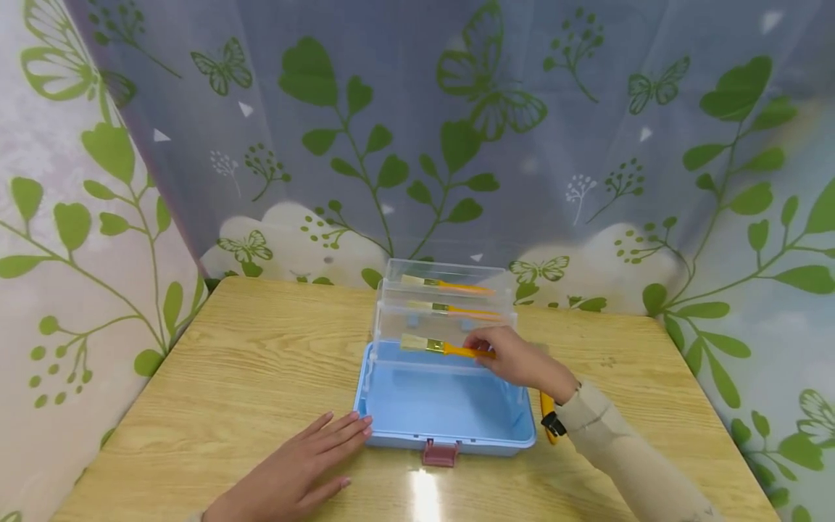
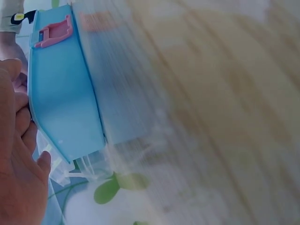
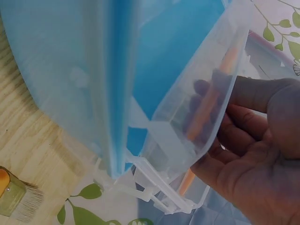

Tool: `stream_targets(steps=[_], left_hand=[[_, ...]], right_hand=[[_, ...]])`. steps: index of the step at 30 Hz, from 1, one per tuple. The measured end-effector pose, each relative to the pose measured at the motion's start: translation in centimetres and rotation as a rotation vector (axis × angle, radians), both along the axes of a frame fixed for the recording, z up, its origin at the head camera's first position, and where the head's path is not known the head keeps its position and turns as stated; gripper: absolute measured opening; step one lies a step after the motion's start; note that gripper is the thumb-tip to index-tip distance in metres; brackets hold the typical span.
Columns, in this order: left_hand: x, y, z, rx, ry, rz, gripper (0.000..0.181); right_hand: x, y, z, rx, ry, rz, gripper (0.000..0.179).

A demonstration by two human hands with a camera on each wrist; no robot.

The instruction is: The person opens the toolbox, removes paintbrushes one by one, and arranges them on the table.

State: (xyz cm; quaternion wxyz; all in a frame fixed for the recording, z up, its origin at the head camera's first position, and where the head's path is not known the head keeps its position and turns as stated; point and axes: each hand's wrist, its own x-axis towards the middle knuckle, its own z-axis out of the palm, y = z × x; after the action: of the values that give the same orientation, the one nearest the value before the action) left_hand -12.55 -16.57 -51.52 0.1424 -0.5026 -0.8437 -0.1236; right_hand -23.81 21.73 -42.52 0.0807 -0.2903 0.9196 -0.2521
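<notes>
A blue toolbox (image 1: 443, 409) with a pink latch (image 1: 440, 454) stands unfolded on the table. My right hand (image 1: 518, 357) pinches the orange handle of a flat paintbrush (image 1: 433, 346) at the lowest clear tray (image 1: 417, 367). Through the tray's translucent wall (image 3: 206, 126), the right wrist view shows fingertips around the handle. Two similar brushes lie in the trays behind: a middle brush (image 1: 472, 313) and a top brush (image 1: 466, 288). With fingers extended, my left hand (image 1: 300, 464) touches the box's front left corner. Part of the right brush's handle is hidden by the fingers.
On the wooden table (image 1: 261, 362), another yellow-handled brush (image 1: 546, 406) lies right of the box, partly under the right wrist. Its bristles (image 3: 30, 201) show in the right wrist view. A leaf-and-butterfly patterned curtain (image 1: 417, 145) hangs behind the table and along both sides.
</notes>
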Motion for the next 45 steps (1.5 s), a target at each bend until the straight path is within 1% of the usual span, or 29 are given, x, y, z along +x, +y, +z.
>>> stream_targets(steps=[4,7,11,14,20,26,33,39,45], left_hand=[[0.1,-0.1,0.1,-0.018,0.014,0.015,0.075],[0.1,-0.1,0.2,-0.021,-0.012,0.019,0.073],[0.1,-0.1,0.3,-0.009,-0.031,0.007,0.071],[0.1,-0.2,0.3,-0.007,-0.039,0.008,0.07],[0.2,-0.2,0.4,-0.013,-0.06,0.017,0.069],[0.2,-0.2,0.3,-0.011,-0.051,0.021,0.07],[0.3,-0.2,0.3,-0.004,-0.059,0.03,0.07],[0.3,-0.1,0.2,-0.004,-0.039,0.031,0.071],[0.2,0.0,0.0,-0.003,-0.042,0.032,0.072]], right_hand=[[0.1,0.2,-0.3,-0.059,0.015,-0.043,0.025],[0.2,0.5,-0.5,-0.106,0.031,-0.1,0.028],[0.5,0.9,-0.5,-0.086,0.033,-0.166,0.027],[0.6,0.9,-0.3,-0.041,0.022,-0.183,0.024],[0.5,0.7,0.2,0.005,-0.002,-0.177,0.023],[0.3,0.5,0.7,0.036,-0.01,-0.146,0.027],[0.6,0.5,1.0,0.057,-0.026,-0.143,0.028],[1.2,1.0,1.3,0.027,-0.014,-0.162,0.027],[2.0,1.9,1.7,-0.018,0.017,-0.191,0.028]])
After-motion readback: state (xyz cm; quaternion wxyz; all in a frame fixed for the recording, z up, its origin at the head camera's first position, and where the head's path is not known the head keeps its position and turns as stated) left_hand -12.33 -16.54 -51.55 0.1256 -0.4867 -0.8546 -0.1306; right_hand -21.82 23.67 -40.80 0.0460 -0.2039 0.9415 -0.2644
